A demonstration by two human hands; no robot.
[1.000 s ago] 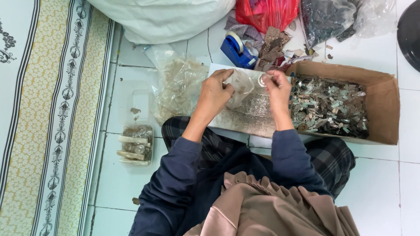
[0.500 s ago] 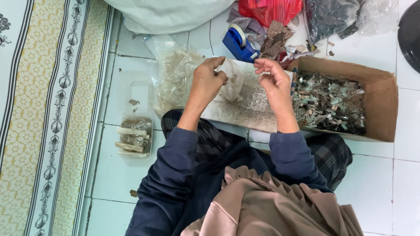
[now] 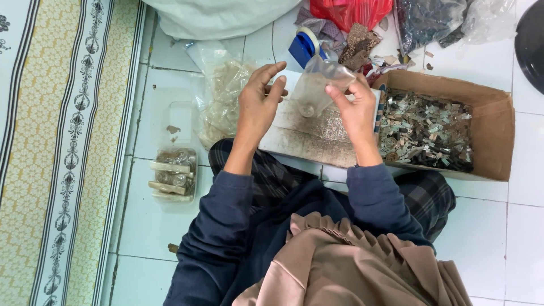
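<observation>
Left of the cardboard box (image 3: 498, 122) of small scraps, the left hand (image 3: 258, 107) hovers with fingers (image 3: 271, 72) spread apart, just beside a small clear plastic bag (image 3: 318, 85) that the right hand (image 3: 354, 110) pinches by its upper edge between thumb and fingers, above a white board (image 3: 306, 136).

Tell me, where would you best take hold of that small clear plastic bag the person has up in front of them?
Probably by its top edge, from above. The small clear bag hangs with something small and round sagging at its bottom, so the upper rim is the slack, empty part. The right hand already pinches that upper right edge between thumb and fingers; the left hand is open beside it.
</observation>
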